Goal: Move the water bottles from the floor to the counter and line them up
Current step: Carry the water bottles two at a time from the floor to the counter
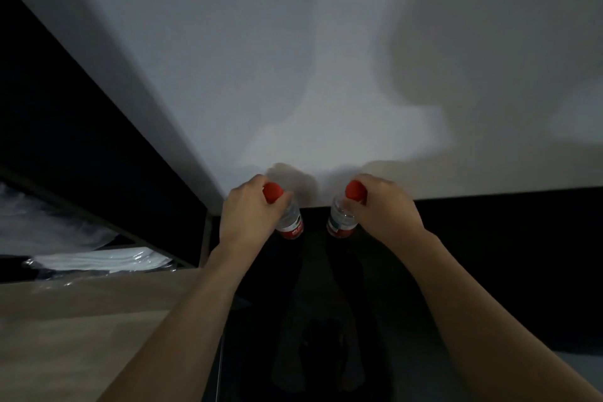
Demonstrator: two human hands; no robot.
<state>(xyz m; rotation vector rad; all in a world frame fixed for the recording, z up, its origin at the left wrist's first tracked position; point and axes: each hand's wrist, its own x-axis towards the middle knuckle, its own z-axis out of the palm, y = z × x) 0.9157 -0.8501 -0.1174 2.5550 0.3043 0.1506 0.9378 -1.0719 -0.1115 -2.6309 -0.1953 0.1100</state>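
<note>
Each closed around the neck of 1 clear plastic red-capped water bottle, the left hand (243,212) and right hand (380,206) hold bottles (290,220) (339,220) hanging beneath them, seemingly mid-carry, next needing a lift onto the white counter (326,75) just beyond.

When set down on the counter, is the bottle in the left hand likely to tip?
The left bottle looks tall and narrow, so it may tip if released tilted. The left hand grips it near the red cap, so its base can swing.
</note>
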